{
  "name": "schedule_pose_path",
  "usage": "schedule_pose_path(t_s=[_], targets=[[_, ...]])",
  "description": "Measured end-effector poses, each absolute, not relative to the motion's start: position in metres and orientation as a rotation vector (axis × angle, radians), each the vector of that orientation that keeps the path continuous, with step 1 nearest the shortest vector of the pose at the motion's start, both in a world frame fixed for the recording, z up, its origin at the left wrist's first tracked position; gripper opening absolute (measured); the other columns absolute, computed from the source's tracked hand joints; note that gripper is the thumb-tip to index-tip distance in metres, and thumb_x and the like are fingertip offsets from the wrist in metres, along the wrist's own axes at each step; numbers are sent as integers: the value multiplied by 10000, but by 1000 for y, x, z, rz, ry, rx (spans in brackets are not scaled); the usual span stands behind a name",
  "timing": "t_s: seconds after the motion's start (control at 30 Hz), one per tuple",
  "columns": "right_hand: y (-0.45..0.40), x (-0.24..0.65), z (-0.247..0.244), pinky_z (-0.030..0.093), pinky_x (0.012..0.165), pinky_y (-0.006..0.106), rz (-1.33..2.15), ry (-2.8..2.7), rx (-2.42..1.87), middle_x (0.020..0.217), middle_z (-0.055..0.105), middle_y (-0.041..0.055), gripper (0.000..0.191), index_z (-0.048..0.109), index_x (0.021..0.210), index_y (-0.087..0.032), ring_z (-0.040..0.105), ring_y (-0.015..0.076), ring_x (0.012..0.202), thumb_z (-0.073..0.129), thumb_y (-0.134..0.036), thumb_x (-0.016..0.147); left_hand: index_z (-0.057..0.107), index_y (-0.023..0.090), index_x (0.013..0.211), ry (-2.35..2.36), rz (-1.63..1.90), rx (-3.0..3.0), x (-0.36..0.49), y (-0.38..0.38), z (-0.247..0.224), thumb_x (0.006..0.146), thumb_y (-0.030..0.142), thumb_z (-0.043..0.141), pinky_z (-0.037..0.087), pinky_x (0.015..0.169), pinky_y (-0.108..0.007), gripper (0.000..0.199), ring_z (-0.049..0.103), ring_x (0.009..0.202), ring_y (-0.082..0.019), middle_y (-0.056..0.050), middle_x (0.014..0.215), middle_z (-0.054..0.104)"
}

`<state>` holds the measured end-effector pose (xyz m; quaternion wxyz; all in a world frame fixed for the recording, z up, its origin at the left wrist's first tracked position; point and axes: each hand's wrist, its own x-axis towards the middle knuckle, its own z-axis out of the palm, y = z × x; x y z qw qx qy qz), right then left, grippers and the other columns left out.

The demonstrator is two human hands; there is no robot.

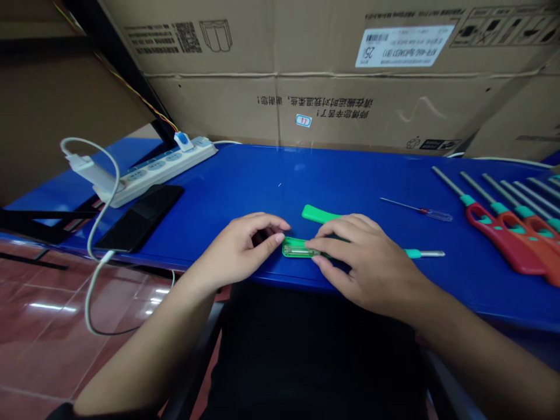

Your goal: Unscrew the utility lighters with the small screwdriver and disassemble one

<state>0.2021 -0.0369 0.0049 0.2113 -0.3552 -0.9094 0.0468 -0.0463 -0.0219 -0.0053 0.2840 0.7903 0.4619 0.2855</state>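
An opened green long-nozzle lighter (298, 251) lies near the front edge of the blue table, with metal and clear parts visible inside its shell. Its metal nozzle (432, 254) sticks out to the right, past a teal collar. My right hand (363, 262) covers the middle of the lighter, with thumb and fingertips closed on it; the exact part between them is hard to make out. At the lighter's left end is my left hand (245, 245), thumb tip at the shell's rim and fingers curved but apart. A loose green cover half (319, 214) lies just behind, partly hidden by my right hand.
A screwdriver (420, 210) lies behind on the right. Several red and orange lighters (503, 239) are lined up at the right. On the left are a black phone (140, 219), its white cable and a power strip (161, 166). Cardboard boxes (227, 105) stand along the back.
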Motion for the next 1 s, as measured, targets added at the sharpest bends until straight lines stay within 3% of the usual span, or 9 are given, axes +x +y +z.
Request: schedule_pose_path(t_s=[0.17,0.27,0.53,0.9,1.0], targets=[[-33,187,2,432,946,464,54,-2624,-841,1116,691,67,260,717,1157,-250,589,243,1048,551,-249,957,615,241,1293,1109,624,2316,-48,-26,-1,900,197,557,480,1028,-413,400,591,1176,-222,-62,1253,660],[-30,182,-3,444,901,428,65,-2596,-833,1021,715,49,251,742,1101,-236,601,220,970,544,-194,952,593,249,1318,1102,544,2343,-48,-28,0,844,245,654,466,1028,-411,478,559,1180,-233,-58,1225,632],[-29,186,-8,423,886,392,262,-2509,-847,977,738,0,269,763,1038,-273,613,174,927,576,-120,921,677,233,1123,1150,554,2314,-43,-27,-3,820,297,710,469,939,-370,312,569,1060,-213,-26,1034,634],[-28,186,-8,392,831,381,391,-2470,-906,893,719,-18,252,778,981,-319,580,162,862,591,-158,931,677,218,1198,1078,541,2328,-45,-30,-3,881,313,694,449,957,-340,332,570,1059,-195,-35,1047,648],[-24,183,-1,387,880,401,416,-2507,-937,827,702,-19,230,785,941,-308,577,162,838,612,-158,912,669,199,1214,1067,537,2339,-44,-31,-2,889,294,685,446,966,-341,340,571,1058,-193,-42,1050,640]])
